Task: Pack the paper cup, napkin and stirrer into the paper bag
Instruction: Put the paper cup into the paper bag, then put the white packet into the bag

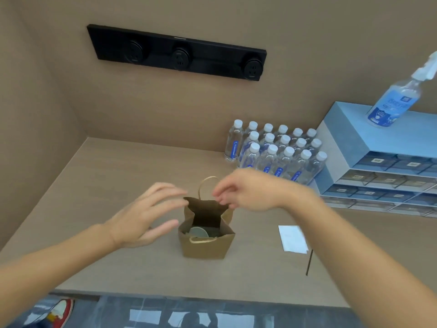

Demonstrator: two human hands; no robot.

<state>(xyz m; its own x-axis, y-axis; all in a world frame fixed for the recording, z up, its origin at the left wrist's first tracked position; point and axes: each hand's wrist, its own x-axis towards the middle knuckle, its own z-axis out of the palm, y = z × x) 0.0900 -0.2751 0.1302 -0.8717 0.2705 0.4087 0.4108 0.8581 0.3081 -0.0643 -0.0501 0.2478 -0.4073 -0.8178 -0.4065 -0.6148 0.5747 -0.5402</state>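
While the brown paper bag [205,245] stands upright at the centre of the frame on the wooden counter [118,176], both hands are up at its open mouth. At centre left, the left hand [146,216] is spread wide, fingers splayed, with the fingertips right at the left corner of the bag's rear flap; whether they touch the paper cannot be told, and the hand grips nothing. Just right of centre, the right hand [246,192] has its fingers curled, the tips pinching the right corner of that same rear flap. One twisted handle [208,185] rises between the two hands; the other lies against the near wall of the bag. Down inside the bag sits the paper cup [198,232], only its pale round top showing. To the lower right of the bag, well apart from it, the white napkin [293,239] lies flat on the counter, and the thin dark stirrer [309,262] lies just below the napkin's lower right corner. Behind the right hand stands a cluster of water bottles [276,150], beside a blue drawer unit [369,162] with a spray bottle [395,100] on top
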